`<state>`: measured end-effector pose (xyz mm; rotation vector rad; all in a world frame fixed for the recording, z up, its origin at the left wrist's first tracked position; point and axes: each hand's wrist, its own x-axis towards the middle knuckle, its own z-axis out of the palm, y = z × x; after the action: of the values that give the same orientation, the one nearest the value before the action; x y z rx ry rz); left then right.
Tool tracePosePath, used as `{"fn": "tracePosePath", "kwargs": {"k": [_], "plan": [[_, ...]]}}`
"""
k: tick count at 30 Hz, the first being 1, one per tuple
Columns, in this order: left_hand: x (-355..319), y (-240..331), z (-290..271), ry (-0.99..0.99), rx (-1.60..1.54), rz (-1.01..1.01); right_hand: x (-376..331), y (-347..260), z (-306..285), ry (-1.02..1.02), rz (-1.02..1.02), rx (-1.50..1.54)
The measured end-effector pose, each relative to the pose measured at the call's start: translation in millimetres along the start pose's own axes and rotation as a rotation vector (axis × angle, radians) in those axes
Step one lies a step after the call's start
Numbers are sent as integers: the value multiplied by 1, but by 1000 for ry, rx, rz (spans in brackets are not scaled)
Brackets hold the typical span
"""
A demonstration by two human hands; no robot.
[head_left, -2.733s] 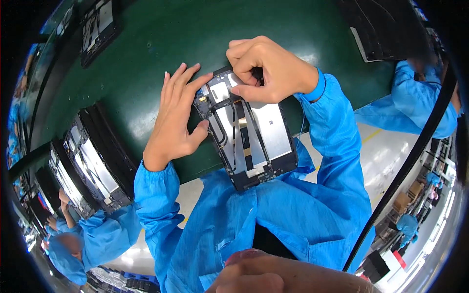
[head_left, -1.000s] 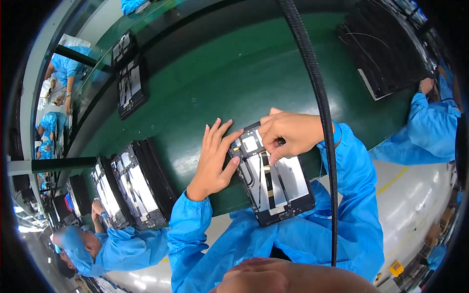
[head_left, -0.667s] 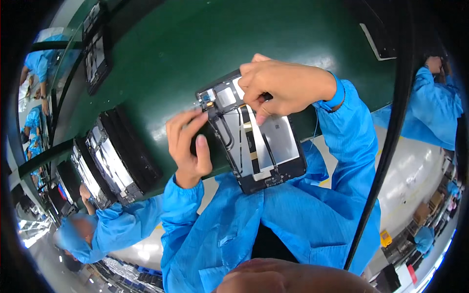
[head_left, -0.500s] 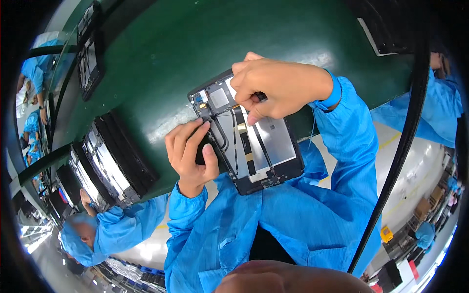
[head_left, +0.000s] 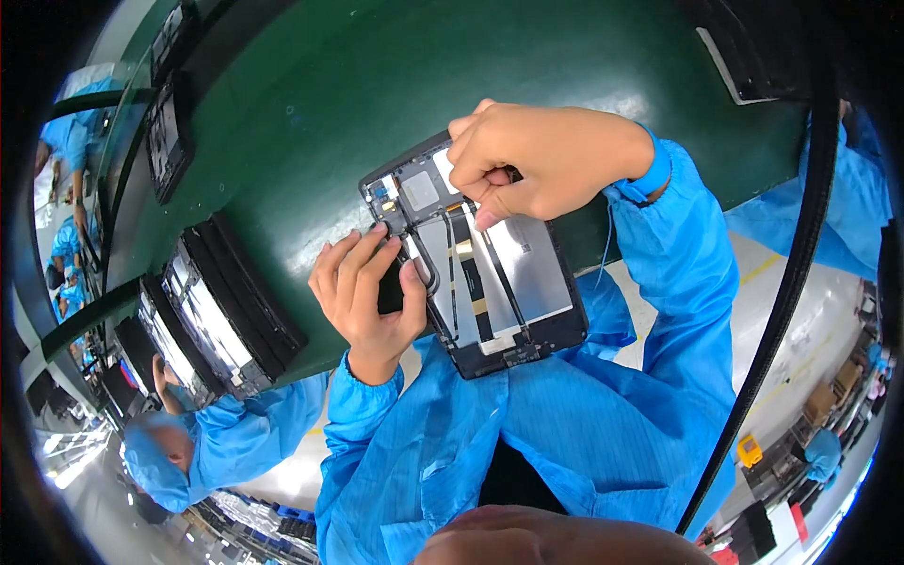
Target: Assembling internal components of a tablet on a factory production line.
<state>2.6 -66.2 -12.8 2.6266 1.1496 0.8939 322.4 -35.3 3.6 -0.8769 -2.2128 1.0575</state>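
An opened tablet [head_left: 541, 268] lies tilted at the near edge of the green table, its inside facing up. Silver plates, thin black cables and yellow strips show within its black frame. My left hand [head_left: 369, 297] rests at the tablet's left edge, fingers stretched out and apart, fingertips touching the frame near the upper left corner. Over the upper right part my right hand [head_left: 537, 160] is closed in a pinch, thumb pointing down near the top of a black cable. Whatever lies between those fingertips is hidden, and the hand covers the tablet's top right corner.
Several dark tablet parts [head_left: 226, 301] stand in a row at the left. Further panels [head_left: 169, 137] lie at the far left, and a black item with a pale edge [head_left: 739, 66] is at the back right. A co-worker [head_left: 188, 452] sits at the lower left. A black strap [head_left: 767, 330] crosses the right side.
My right hand has shifted slightly right, still pinched. My left hand's fingers have moved a little left and spread slightly more. The tablet has hardly moved.
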Motion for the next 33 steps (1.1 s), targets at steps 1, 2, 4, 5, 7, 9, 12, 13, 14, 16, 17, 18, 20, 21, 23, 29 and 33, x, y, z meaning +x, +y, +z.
{"fn": "tracePosePath", "kwargs": {"k": [1,2,4,5,7,9,12,13,14,16,17,18,20,21,23,29,33], "plan": [[0,0,0,-17,7,5,-1,0,-1,3,-6,6],[1,1,-1,-32,15,10,-1,-7,-7,-26,53,56],[1,3,-1,-29,22,6,0,-14,-10,-58,111,108],[2,4,-1,-27,28,6,1,-15,-9,-76,132,100],[3,5,0,-26,22,-2,0,-17,-8,-96,153,93],[3,5,0,-25,14,-5,-2,-19,-6,-113,106,-2],[1,8,1,-41,5,-29,-2,-18,-5,-122,100,-20],[-1,8,2,-48,0,-43,-2,-17,-4,-124,103,-15],[-2,9,3,-57,-9,-56,-4,-14,-2,-111,99,-9],[2,14,3,-68,11,-53,-6,-12,-2,-96,97,0],[3,16,1,-78,35,-54,-6,-13,-5,-92,88,111],[3,17,0,-82,36,-56,-6,-14,-5,-93,83,145],[4,18,-2,-99,66,-52,-6,-16,-7,-95,74,215],[5,19,-2,-99,67,-52,-6,-19,-9,-104,102,223],[6,19,-3,-120,66,-45,-6,-20,-8,-111,130,232],[7,21,-4,-158,82,9,-9,-22,-3,12,83,139],[7,20,-5,-161,75,23,-11,-15,-5,118,55,54]]}}
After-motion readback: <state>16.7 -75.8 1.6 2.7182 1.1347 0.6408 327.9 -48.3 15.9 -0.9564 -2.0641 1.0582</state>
